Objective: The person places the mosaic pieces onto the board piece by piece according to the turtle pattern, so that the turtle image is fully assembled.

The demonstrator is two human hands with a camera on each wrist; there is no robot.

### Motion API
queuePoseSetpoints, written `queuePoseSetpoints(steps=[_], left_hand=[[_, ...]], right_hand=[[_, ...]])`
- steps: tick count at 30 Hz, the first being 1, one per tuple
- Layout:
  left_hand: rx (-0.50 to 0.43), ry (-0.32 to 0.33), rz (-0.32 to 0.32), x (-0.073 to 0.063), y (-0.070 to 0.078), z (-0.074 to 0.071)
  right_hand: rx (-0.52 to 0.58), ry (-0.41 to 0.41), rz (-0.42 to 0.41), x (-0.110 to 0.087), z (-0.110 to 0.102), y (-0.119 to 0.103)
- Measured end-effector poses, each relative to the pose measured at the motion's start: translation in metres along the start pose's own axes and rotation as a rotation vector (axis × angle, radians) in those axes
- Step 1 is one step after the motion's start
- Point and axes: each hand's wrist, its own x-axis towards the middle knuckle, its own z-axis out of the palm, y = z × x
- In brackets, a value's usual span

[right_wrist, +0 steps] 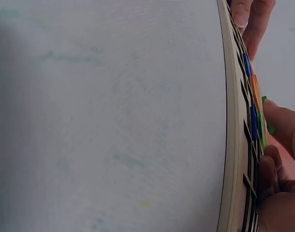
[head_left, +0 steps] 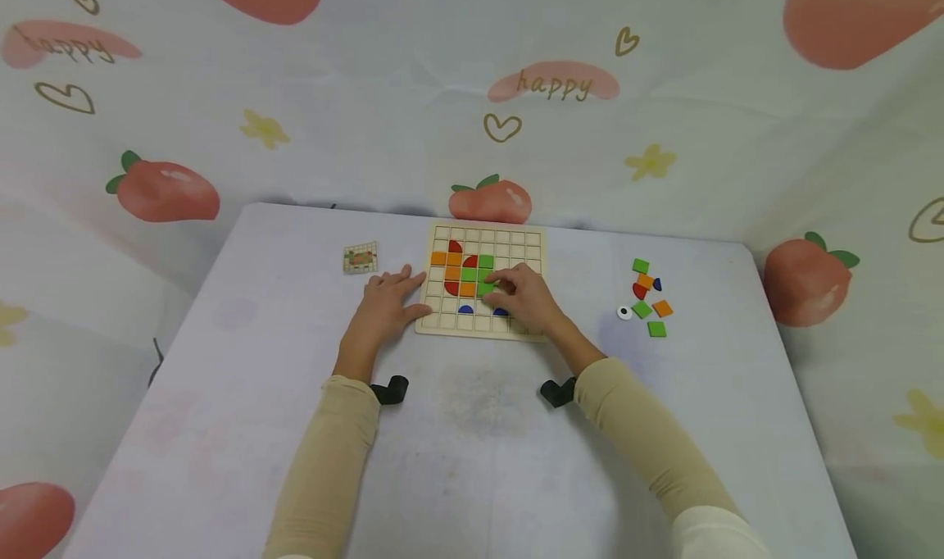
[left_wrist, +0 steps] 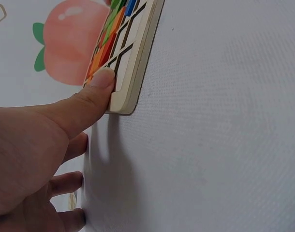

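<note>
A wooden grid board lies on the table with orange, green, red and blue tiles in several of its squares. My left hand rests at the board's left side, fingers spread on the tabletop. In the left wrist view its thumb presses on the board's corner. Over the board's middle, my right hand pinches a green square tile between thumb and fingers, close above the grid. Blue half-round tiles sit in a lower row, one of them partly hidden under the right hand.
To the right of the board lie loose tiles: green squares, orange squares, a red piece, a blue piece and a white disc with a black centre. A small pattern card lies left of the board.
</note>
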Motion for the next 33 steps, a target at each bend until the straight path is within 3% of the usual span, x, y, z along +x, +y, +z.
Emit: queuePoseSetpoints(steps=[15,33], left_hand=[[-0.011,-0.004,-0.014,0.0005,0.0010,0.0009],[-0.009,-0.014,-0.026,0.0062,0.0041,-0.0011]], right_hand=[[-0.032,-0.019,0.006,0.0033,0.0000,0.0045],[-0.040,0.028,0.000,0.0057,-0.0009,0.0014]])
